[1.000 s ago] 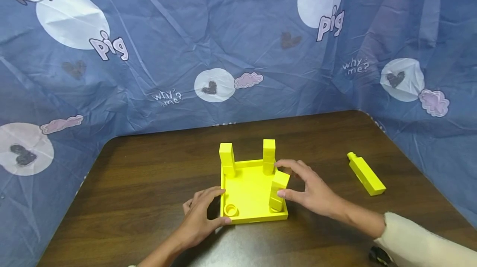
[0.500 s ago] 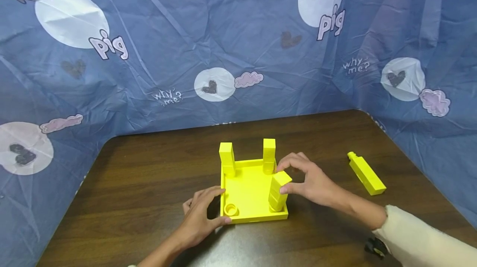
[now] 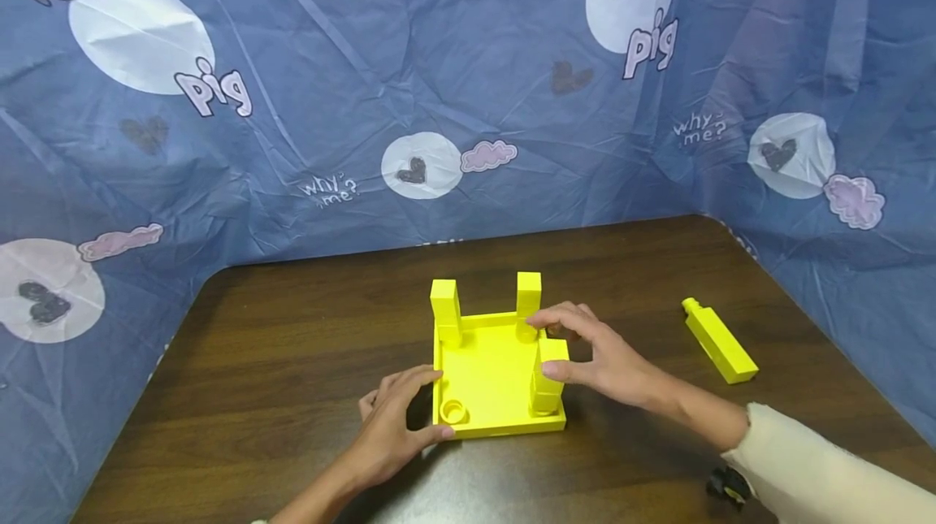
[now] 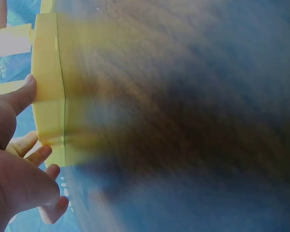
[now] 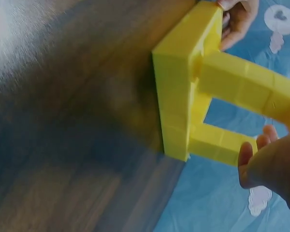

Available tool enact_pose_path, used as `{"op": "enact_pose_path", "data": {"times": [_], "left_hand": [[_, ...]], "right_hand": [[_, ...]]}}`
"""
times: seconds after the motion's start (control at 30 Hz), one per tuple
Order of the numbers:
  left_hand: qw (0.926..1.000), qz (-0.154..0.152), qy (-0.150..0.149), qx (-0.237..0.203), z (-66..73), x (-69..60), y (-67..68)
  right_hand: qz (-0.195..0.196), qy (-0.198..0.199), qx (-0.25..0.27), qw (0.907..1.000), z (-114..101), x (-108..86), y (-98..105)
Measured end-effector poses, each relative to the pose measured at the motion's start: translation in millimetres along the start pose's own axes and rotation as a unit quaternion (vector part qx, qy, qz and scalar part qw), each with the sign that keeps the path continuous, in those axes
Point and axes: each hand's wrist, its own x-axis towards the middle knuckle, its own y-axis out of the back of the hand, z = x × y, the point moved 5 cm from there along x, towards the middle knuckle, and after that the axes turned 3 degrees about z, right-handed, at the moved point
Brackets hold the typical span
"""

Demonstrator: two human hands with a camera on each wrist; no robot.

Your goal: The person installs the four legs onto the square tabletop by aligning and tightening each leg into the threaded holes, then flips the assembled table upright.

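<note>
A yellow square panel (image 3: pixel 488 374) with a raised rim lies on the table. My left hand (image 3: pixel 395 426) grips its front left corner, thumb on the front edge and fingers along the left side. Beside that hand is a round yellow socket (image 3: pixel 452 412). At the front right corner stands a square yellow leg (image 3: pixel 545 397) (image 5: pixel 246 79), roughly upright. My right hand (image 3: pixel 614 368) is around it: the thumb touches the leg, while the index finger reaches past, apart from it, towards the back right leg (image 3: pixel 529 292). Another leg (image 3: pixel 444 302) stands at the back left.
A loose yellow leg (image 3: pixel 720 345) with a threaded end lies on the brown wooden table (image 3: pixel 307 345) to the right. A blue printed cloth (image 3: pixel 329 85) hangs behind and at the sides. A small black object (image 3: pixel 729 485) is by the right sleeve.
The front right leg has turned and now stands straighter. My right index finger has moved left, away from the leg, with the thumb still on it. My left hand has stayed put.
</note>
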Motion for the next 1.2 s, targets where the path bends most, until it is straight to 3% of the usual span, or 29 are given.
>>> {"op": "enact_pose_path", "data": {"times": [0.23,0.47,0.63,0.77,0.93,1.07,1.2], "left_hand": [[1.0000,-0.001,0.002,-0.002,-0.5,0.3,-0.4],[1.0000,0.000,0.002,0.000,0.0,0.4,-0.1],[1.0000,0.001,0.001,-0.003,0.7,0.0,-0.3],[1.0000,0.002,0.000,-0.003,0.6,-0.1,0.1],[1.0000,0.001,0.001,-0.001,-0.1,0.2,0.2],[1.0000,0.001,0.002,0.000,-0.4,0.1,0.2],[1.0000,0.001,0.001,-0.001,-0.5,0.3,-0.1]], "right_hand": [[-0.026,0.029,0.013,0.9991,0.2,1.1,8.0],[0.008,-0.024,0.002,0.9997,4.9,1.4,1.0],[0.015,-0.028,-0.001,0.9995,7.2,-0.6,-4.0],[-0.011,-0.001,-0.001,0.9999,5.1,-0.6,-1.3],[-0.079,0.039,0.003,0.9961,-0.7,1.9,4.7],[-0.130,0.049,-0.011,0.9903,-4.9,3.5,4.6],[-0.135,0.048,-0.015,0.9896,-7.2,5.4,3.7]]}}
